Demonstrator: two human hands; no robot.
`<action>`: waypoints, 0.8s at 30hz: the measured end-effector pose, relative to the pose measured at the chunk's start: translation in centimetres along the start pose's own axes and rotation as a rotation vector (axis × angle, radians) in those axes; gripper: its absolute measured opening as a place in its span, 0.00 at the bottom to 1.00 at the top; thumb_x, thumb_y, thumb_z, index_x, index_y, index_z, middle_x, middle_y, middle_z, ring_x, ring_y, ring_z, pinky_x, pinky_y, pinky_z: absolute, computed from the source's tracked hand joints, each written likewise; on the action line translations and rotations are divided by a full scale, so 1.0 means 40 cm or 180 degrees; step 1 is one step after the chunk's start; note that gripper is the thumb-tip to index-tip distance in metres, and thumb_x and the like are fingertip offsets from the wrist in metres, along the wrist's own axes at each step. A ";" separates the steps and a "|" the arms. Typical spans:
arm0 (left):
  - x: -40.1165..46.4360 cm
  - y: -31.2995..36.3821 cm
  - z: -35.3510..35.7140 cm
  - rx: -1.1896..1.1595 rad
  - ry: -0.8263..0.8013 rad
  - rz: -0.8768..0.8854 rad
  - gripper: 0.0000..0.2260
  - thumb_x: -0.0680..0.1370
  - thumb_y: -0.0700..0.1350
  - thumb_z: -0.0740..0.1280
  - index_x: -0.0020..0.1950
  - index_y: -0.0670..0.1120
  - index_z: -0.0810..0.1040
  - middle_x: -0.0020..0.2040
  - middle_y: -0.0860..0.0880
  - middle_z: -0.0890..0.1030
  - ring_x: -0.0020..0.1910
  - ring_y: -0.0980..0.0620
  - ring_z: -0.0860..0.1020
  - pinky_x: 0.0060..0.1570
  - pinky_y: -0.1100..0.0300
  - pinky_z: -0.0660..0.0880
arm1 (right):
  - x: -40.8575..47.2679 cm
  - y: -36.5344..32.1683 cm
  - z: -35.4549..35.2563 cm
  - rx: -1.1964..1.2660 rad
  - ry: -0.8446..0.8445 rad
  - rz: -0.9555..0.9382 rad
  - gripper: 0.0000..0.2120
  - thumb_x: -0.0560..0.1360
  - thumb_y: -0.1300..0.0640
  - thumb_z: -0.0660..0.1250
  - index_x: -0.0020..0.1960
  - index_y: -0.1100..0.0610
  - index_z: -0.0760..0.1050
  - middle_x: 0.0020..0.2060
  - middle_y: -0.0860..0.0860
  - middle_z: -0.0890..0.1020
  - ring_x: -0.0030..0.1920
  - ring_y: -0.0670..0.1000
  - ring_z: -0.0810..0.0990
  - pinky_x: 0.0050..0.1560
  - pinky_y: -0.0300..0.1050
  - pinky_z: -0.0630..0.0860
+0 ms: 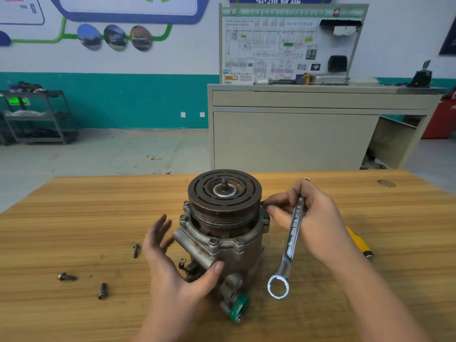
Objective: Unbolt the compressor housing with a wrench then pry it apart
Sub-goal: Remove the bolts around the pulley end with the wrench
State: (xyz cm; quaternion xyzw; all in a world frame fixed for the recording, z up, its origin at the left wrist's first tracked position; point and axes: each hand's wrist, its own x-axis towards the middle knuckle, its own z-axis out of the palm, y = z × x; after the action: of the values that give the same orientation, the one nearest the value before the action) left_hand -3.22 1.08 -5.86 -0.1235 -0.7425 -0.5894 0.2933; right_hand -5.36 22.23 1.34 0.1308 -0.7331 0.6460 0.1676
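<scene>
Compressor [223,233] upright mid-table [370,198], near far edge; rusty pulley on top, flange bolts [213,241] seated. Wrench [287,248] chrome, tilted off table, ring end down. Three loose bolts [102,290] lie left.

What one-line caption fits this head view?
Left hand steadies the compressor; right hand, holding a wrench, fingers a flange bolt; three bolts lie loose.

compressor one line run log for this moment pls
stage: unbolting | left hand: steadies compressor | right hand: holds wrench, fingertips at flange bolt | bolts out on table: three
</scene>
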 end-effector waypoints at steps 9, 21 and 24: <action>0.045 0.233 0.008 0.0440 -0.0687 0.0395 0.15 0.67 0.64 0.70 0.53 0.66 0.77 0.46 0.65 0.82 0.43 0.66 0.79 0.45 0.72 0.74 | -0.072 -0.078 0.015 0.0539 -0.0152 -0.0407 0.17 0.65 0.57 0.77 0.36 0.50 0.67 0.42 0.54 0.86 0.46 0.50 0.85 0.48 0.36 0.78; 0.057 0.131 -0.182 0.1378 -0.0057 -0.0451 0.09 0.73 0.44 0.72 0.48 0.58 0.83 0.29 0.57 0.81 0.26 0.61 0.77 0.28 0.67 0.72 | -0.176 -0.055 0.056 0.1434 -0.0269 0.0032 0.24 0.69 0.28 0.62 0.37 0.50 0.74 0.35 0.55 0.81 0.32 0.51 0.76 0.30 0.40 0.71; 0.116 -0.021 -0.298 0.2664 0.0184 -0.1017 0.07 0.76 0.45 0.69 0.52 0.47 0.83 0.37 0.49 0.83 0.34 0.47 0.78 0.33 0.58 0.72 | -0.195 -0.045 0.060 0.1419 -0.0149 0.0063 0.29 0.70 0.30 0.63 0.33 0.57 0.78 0.29 0.53 0.77 0.26 0.49 0.74 0.25 0.39 0.69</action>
State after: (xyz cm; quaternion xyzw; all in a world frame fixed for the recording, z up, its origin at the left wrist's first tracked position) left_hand -3.91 -11.21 -2.23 0.1386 -0.9183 -0.2793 0.2440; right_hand 2.28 19.42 -0.53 0.1723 -0.5771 0.7905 0.1111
